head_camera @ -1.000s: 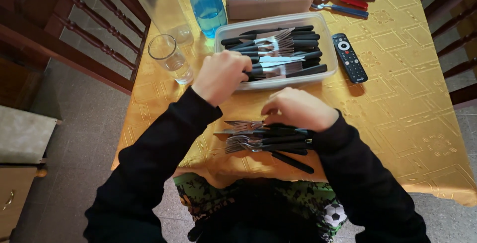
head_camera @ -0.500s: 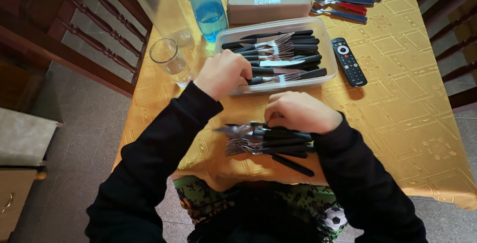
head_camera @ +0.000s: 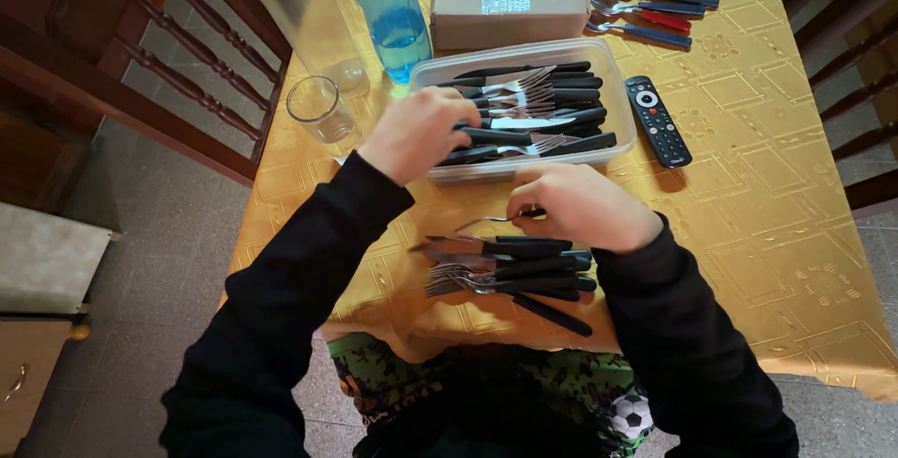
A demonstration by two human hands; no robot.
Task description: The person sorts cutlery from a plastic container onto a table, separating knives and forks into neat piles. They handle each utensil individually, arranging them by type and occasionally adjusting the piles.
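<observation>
Cutlery with black handles fills the clear plastic tub (head_camera: 613,84), forks and knives lying lengthwise so the handles all point the same way, and that tub is what everything else sits around. My left hand (head_camera: 418,133) is curled over the tub's near left corner, fingers closed on the end of a black-handled knife (head_camera: 505,136) inside it. My right hand (head_camera: 575,205) is just in front of the tub, fingers pinched shut on a fork (head_camera: 491,220) by its handle, tines pointing left, low over the table (head_camera: 767,233). Nearer to me than the tub lies the sorted pile (head_camera: 510,271), knives on top and forks beneath, handles to the right, stacked so like pieces stay together. Right of the tub rests a black remote (head_camera: 658,121). Behind it stands a cardboard box (head_camera: 510,0), with a blue bottle (head_camera: 393,18) and a drinking glass (head_camera: 323,116) to the left. Three spoons (head_camera: 655,14) lie apart, beyond the remote
</observation>
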